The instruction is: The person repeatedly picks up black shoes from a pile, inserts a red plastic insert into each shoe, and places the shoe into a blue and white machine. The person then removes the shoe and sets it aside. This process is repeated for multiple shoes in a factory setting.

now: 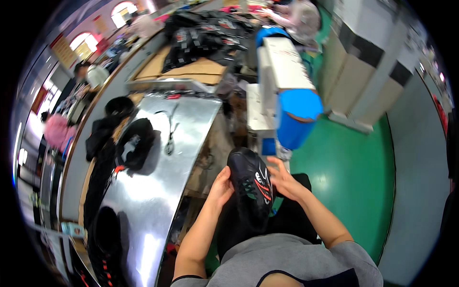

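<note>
Over my lap is a black shoe with red and white markings on its right side, its toe pointing away from me. Dark laces run across its front. My left hand grips the shoe's left side with the fingers tucked beneath it. On the opposite side, my right hand has its fingers spread close to the shoe's edge; whether they touch it I cannot tell. Just beyond the toe stands a white sewing machine with a blue cover on its near end.
To my left runs a metal-topped table holding scissors, a black piece and another black shoe. Dark shoe pieces are heaped farther off on cardboard. A pillar rises at right. Other people work in the background.
</note>
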Available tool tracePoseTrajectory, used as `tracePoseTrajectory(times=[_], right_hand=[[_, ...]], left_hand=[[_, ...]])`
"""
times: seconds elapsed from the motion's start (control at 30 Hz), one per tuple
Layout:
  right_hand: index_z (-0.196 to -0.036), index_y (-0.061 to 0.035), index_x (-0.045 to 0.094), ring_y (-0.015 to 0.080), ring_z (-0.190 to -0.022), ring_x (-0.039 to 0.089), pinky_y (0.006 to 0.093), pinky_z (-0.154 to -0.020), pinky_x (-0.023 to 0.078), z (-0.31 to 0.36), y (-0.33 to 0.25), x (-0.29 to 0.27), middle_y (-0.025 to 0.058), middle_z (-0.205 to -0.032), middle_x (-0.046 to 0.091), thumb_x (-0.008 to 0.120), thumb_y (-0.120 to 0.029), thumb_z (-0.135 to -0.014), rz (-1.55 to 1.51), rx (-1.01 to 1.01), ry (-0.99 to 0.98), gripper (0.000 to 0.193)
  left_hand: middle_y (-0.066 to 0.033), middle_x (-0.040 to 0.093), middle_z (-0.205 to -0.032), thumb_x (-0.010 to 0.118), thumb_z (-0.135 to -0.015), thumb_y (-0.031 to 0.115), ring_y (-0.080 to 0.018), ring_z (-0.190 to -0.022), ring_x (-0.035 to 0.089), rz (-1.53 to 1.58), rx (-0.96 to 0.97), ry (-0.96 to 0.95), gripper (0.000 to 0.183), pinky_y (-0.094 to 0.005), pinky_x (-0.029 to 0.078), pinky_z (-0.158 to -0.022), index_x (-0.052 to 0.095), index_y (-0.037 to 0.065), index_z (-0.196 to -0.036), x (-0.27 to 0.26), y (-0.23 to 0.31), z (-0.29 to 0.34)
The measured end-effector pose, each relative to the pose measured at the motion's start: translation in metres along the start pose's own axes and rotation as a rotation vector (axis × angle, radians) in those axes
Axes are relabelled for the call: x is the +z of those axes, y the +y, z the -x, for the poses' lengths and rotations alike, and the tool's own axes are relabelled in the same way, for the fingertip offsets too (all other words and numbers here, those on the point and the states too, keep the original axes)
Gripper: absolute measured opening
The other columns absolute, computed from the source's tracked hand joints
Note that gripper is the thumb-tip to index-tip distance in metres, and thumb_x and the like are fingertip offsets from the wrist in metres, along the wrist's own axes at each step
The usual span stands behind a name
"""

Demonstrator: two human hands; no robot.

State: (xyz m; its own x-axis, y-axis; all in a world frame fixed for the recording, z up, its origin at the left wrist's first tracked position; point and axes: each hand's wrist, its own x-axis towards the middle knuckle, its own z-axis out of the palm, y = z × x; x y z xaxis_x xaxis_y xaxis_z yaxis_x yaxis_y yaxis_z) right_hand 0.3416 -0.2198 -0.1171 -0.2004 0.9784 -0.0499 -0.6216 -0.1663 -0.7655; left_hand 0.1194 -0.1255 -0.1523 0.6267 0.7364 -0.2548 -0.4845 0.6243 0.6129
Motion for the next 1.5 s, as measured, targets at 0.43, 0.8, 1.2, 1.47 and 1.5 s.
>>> tracePoseTrajectory(times=[0.43,0.8,1.2,1.47,1.5], right_hand=[[-0.083,0.0042,0.057,0.0121,-0.065,0.05,0.0309,-0.06,0.04,-0.015,0.021,-0.104,0.0094,-0.066,0.054,0.062,-0.026,-0.087,0.576,-0.204,0.688,0.031],[-0.076,-0.0072,0.058,0.0001,-0.065,0.045,0.0182,-0.057,0.035,-0.01,0.025,-0.134,-0.0075,-0.071,0.053,0.061,-0.021,-0.091,-0.116,-0.11,0.583,0.02],[-0.073,-0.0067,0.057,0.0039,-0.062,0.049,0.0196,-0.055,0.038,-0.011,0.004,-0.137,-0.0031,-0.068,0.055,0.066,-0.021,-0.087,-0.109,-0.029,0.687,0.021],[-0.082,-0.0036,0.055,0.0039,-0.064,0.043,0.0217,-0.054,0.035,-0.011,0.004,-0.114,-0.0048,-0.071,0.048,0.059,-0.022,-0.091,0.252,-0.026,0.683,0.021],[-0.085,-0.0036,0.055,0.0042,-0.065,0.045,0.0217,-0.056,0.038,-0.009,0.008,-0.107,-0.0047,-0.073,0.05,0.058,-0.022,-0.092,0.141,-0.013,0.671,0.02]], left_hand=[[-0.0018,0.056,-0.123,0.063,-0.088,0.03,-0.0191,-0.116,0.051,-0.106,-0.228,-0.017,0.04,-0.0359,0.037,-0.101,0.052,0.011,-0.121,0.021,-0.089,-0.095],[-0.0048,0.063,-0.107,0.058,-0.092,0.017,-0.0187,-0.102,0.058,-0.405,-0.148,0.175,0.014,-0.0352,0.044,-0.093,0.058,0.009,-0.103,0.063,-0.078,-0.1],[-0.0051,0.059,-0.119,0.063,-0.088,0.015,-0.0187,-0.113,0.053,-0.258,-0.164,0.081,0.028,-0.0366,0.042,-0.099,0.058,0.006,-0.113,0.056,-0.085,-0.105],[-0.0073,0.053,-0.127,0.05,-0.095,0.03,-0.0214,-0.118,0.05,-0.181,-0.181,0.06,0.037,-0.0393,0.041,-0.101,0.05,0.006,-0.122,0.03,-0.103,-0.087],[-0.0079,0.056,-0.124,0.047,-0.096,0.031,-0.0206,-0.114,0.054,-0.222,-0.184,0.075,0.038,-0.0371,0.043,-0.099,0.049,0.005,-0.124,0.031,-0.099,-0.084]])
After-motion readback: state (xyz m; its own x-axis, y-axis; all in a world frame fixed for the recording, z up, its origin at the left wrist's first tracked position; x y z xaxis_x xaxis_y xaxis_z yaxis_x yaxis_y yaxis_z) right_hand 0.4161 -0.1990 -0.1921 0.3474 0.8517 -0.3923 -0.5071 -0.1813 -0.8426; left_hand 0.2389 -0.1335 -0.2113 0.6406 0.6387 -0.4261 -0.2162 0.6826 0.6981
